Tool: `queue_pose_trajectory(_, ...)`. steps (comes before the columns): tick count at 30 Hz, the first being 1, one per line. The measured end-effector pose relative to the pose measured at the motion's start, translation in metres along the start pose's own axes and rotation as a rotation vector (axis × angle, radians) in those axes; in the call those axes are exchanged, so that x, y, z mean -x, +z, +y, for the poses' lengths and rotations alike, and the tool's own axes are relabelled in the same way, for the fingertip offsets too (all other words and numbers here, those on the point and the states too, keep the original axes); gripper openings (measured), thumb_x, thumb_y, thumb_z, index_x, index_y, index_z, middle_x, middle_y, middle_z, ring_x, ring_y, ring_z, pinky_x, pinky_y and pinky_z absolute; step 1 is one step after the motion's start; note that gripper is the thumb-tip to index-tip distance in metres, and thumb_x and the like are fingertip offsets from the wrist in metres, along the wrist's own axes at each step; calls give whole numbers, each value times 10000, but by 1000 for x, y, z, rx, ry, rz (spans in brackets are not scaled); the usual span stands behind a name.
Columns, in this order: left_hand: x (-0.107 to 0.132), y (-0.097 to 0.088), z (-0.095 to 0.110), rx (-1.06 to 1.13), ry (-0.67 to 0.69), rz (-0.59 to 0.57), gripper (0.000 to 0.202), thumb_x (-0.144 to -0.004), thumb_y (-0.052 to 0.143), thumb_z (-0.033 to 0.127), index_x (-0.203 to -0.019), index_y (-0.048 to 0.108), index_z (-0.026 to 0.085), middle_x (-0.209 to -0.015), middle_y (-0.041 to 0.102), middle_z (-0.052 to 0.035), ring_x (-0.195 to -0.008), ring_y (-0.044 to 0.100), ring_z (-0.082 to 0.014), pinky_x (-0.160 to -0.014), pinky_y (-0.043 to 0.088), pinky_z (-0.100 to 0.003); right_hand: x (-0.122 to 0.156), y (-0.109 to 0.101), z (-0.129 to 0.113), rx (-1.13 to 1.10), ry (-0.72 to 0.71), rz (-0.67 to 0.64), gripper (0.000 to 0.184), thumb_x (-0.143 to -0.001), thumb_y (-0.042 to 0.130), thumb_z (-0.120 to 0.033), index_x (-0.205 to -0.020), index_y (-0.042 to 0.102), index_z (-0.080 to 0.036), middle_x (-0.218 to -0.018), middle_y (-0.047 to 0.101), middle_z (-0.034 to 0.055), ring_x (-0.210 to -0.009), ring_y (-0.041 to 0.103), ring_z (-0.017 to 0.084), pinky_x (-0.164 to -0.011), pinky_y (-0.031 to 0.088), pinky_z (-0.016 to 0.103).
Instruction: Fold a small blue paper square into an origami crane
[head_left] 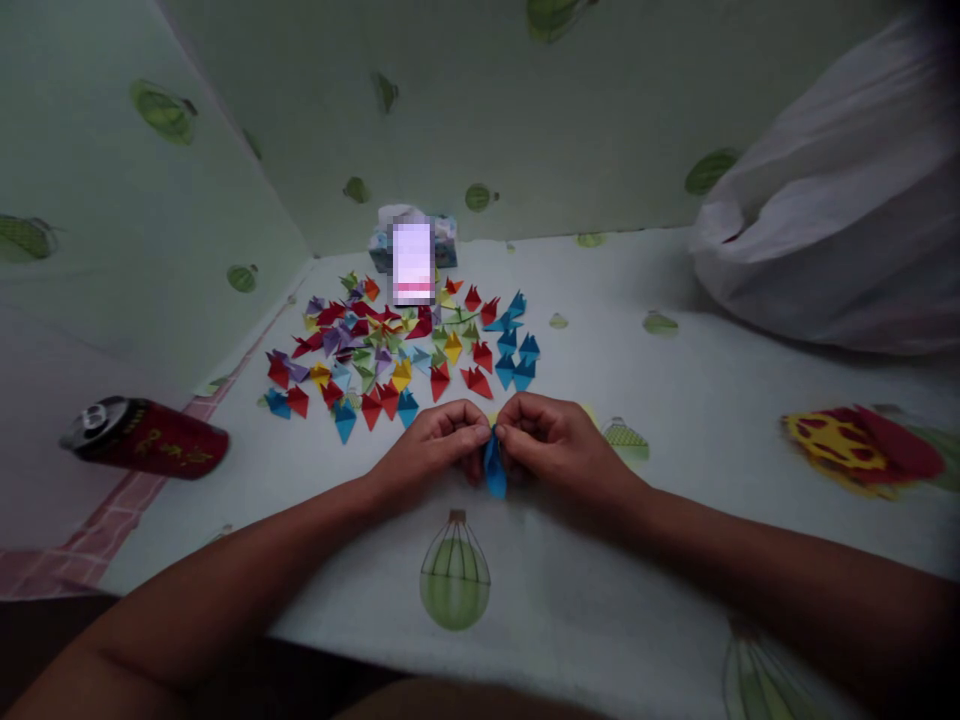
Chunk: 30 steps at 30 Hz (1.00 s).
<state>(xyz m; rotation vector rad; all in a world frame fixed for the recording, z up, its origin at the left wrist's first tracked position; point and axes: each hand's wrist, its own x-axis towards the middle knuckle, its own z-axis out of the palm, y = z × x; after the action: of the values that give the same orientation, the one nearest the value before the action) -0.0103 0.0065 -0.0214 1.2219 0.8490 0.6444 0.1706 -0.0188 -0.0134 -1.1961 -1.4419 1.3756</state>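
I see the left hand (439,440) and right hand (551,440) close together, the fingertips of both pinching a small blue folded paper piece (495,478) between them, low over the pale balloon-print sheet (675,480). Just beyond lies a spread of small folded paper pieces (405,350) in red, blue, yellow, green and purple. A dark red metal can (150,440) lies on its side well to the left, and a white plastic bag (832,220) sits well to the right.

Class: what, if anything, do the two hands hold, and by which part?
The left hand and right hand together pinch a folded blue paper piece by its upper end; its lower tip pokes out free.
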Motion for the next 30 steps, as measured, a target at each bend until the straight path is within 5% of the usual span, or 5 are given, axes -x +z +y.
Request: queue_pose_trajectory(30, 0, -1, 1, -7, -23, 17, 262, -774, 731, 360, -812, 573, 154, -638, 612, 24, -507, 561, -87, -522, 455, -212, -3, -4, -3, -164, 114, -120, 197, -809, 658, -329, -736, 553, -179, -562, 597, -30, -466, 557, 92, -474, 441, 211)
